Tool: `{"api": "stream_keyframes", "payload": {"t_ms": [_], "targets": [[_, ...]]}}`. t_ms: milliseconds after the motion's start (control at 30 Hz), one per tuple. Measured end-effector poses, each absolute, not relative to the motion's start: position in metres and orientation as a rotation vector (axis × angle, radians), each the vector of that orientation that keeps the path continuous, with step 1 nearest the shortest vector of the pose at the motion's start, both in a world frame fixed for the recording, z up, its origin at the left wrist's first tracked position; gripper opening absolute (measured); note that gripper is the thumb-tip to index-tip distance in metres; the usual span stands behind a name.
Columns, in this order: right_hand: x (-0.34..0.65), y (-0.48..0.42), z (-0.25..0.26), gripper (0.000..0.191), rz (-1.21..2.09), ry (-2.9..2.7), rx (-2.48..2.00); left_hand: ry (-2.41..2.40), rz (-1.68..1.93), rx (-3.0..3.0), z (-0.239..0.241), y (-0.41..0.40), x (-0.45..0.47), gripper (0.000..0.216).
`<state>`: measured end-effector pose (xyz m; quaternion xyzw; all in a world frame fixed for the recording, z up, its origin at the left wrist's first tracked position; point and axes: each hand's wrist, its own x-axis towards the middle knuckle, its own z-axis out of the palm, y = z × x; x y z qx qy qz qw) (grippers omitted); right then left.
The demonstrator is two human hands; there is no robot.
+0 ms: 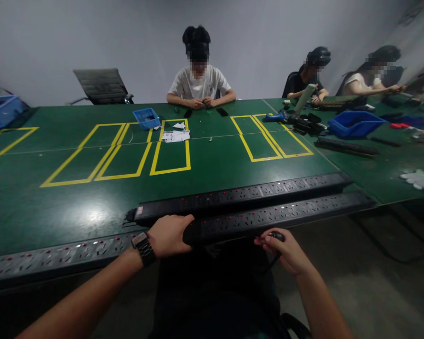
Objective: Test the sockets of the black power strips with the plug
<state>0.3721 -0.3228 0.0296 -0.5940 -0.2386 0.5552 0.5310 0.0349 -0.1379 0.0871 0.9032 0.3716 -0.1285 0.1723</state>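
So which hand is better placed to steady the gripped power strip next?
Probably the left hand: it grasps the power strip near one end, while the right hand holds a small dark object.

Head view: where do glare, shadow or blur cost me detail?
Head view: white glare on the green table, left of the farther power strip; head view: deep shadow below the table edge, murky beneath the right hand; head view: far right soft and stretched, white glove included.
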Motion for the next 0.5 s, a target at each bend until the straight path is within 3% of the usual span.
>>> {"api": "stream_keyframes", "payload": {"t_ms": [167,300,500], "targets": [[0.377,-0.316,0.031,0.036,1.325,-0.558,-1.419,1.114,-0.304,2.555,0.082,-0.135,0.038,0.034],[0.377,-0.312,0.03,0.033,1.269,-0.613,-1.472,1.122,-0.21,2.543,0.082,-0.138,0.035,0.053],[0.37,-0.306,0.026,0.031,1.146,-0.672,-1.497,1.113,0.048,2.651,0.092,-0.103,0.037,0.064]]}}
